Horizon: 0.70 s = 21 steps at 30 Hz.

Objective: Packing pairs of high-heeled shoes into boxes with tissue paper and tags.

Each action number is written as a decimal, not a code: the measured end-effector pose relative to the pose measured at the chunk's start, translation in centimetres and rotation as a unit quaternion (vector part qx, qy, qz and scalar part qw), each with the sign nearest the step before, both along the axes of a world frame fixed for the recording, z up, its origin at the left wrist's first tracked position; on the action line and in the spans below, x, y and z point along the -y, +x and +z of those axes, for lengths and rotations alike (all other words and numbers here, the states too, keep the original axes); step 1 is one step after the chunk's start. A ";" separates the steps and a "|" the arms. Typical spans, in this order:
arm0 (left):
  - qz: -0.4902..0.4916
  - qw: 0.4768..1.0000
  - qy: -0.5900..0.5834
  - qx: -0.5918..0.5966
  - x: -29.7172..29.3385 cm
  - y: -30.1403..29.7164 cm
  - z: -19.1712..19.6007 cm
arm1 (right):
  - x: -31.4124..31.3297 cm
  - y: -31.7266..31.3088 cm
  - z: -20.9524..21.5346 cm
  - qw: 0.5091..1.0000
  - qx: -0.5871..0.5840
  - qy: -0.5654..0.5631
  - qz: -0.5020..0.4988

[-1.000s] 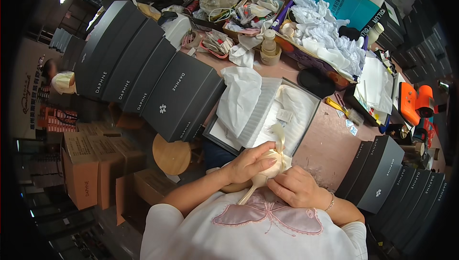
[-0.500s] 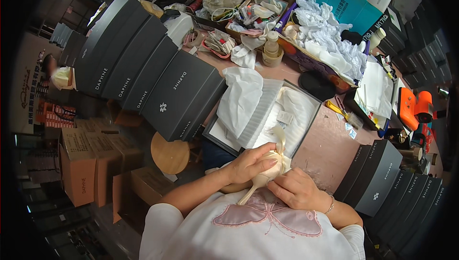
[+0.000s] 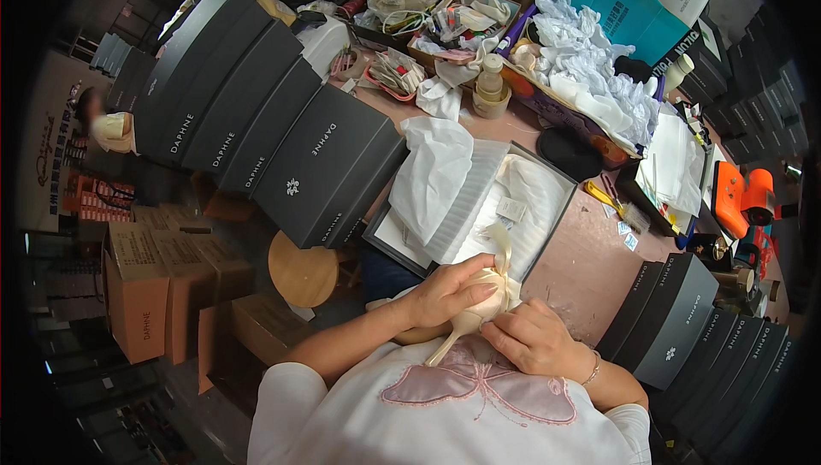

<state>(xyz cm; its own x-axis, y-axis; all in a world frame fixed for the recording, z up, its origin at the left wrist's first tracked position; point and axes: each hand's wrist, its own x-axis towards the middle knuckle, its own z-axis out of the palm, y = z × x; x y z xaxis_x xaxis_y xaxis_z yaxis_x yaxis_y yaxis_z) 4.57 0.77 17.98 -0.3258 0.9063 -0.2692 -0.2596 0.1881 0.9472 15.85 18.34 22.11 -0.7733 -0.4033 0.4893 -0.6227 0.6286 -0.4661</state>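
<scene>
Left hand (image 3: 449, 294): grip wrapped over cream heeled shoe (image 3: 479, 307).
Right hand (image 3: 537, 338): fingers pinching shoe's side.
Behind: open shoebox (image 3: 547, 238) on desk (image 3: 590, 268).

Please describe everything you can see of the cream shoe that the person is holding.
The cream shoe is a pale, smooth high-heeled shoe, looking like leather or satin. Its thin heel points down toward the person's chest, and a cream strap or ribbon rises from its top. The left hand wraps over its body; the right hand touches it from the right side. It is held just in front of the open shoe box lined with white paper. Much of it is hidden by the hands.
</scene>
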 end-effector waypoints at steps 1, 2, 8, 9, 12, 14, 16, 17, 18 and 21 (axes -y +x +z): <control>0.004 1.000 -0.002 0.012 -0.1 0.0 0.2 | 0.0 -0.1 0.1 1.000 -0.005 -0.004 -0.002; 0.002 1.000 0.003 0.011 -0.1 0.0 0.1 | 0.0 -0.2 0.1 1.000 -0.010 -0.008 -0.004; 0.008 1.000 -0.004 0.010 -0.3 -0.2 -0.1 | -0.2 0.1 -0.4 1.000 -0.004 -0.005 0.004; 0.008 1.000 -0.005 0.013 -0.2 -0.3 -0.1 | -0.1 -0.1 -0.2 1.000 -0.008 -0.013 -0.001; 0.005 1.000 -0.008 0.022 -0.2 0.0 -0.1 | 0.2 -0.2 -0.1 0.999 -0.011 -0.029 -0.015; 0.009 1.000 -0.011 0.023 -0.2 -0.2 -0.1 | 0.1 -0.1 -0.5 0.999 -0.009 -0.031 -0.015; 0.018 0.999 -0.015 0.025 -0.3 -0.2 -0.1 | -0.1 0.2 -0.6 0.999 -0.008 -0.030 -0.013; 0.015 0.999 -0.015 0.028 -0.3 -0.2 0.0 | -0.1 0.3 -0.6 0.999 -0.006 -0.029 -0.012; 0.012 0.999 -0.014 0.030 -0.4 -0.1 0.1 | -0.1 0.1 -0.5 0.999 -0.006 -0.032 -0.013; 0.006 1.000 -0.016 0.020 -0.4 0.0 0.0 | 0.1 -0.2 -0.3 0.999 -0.005 -0.037 -0.014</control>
<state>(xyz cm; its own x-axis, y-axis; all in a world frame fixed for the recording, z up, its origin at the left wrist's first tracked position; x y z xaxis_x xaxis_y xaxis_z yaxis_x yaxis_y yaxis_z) 4.55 1.17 18.02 -0.3245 0.8933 -0.3109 -0.3002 0.2145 0.9295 15.64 18.28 21.77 -0.7783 -0.3441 0.5252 -0.6105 0.6101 -0.5050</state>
